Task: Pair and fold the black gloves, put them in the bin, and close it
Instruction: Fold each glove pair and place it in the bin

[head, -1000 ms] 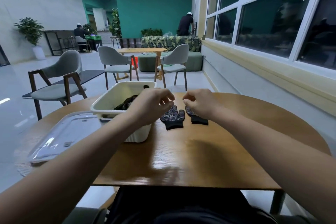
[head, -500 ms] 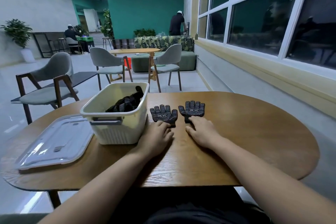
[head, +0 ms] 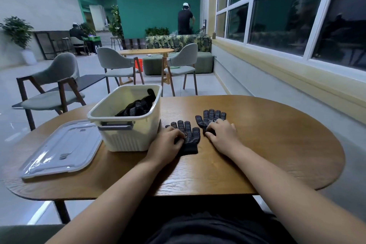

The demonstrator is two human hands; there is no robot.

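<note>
Two black dotted gloves lie flat on the wooden table, fingers pointing away from me. My left hand [head: 167, 142] rests on the left glove [head: 188, 134], fingers curled at its palm and left edge. Over the lower half of the right glove [head: 210, 118] lies my right hand [head: 222, 133], fingers bent onto it. A cream bin [head: 128, 123] stands left of the gloves, open, with several more black gloves [head: 136, 106] piled inside. Its clear lid [head: 61, 146] lies flat on the table to the bin's left.
The round wooden table [head: 267, 144] drops off at its right and near edges. Grey chairs [head: 53, 87] stand beyond the table on the left and behind it. Two people are far off in the room.
Both hands slid forward from the glove cuffs onto the gloves. The left glove now lies nearer me than the right one, its cuff exposed. The camera view shifted slightly.
</note>
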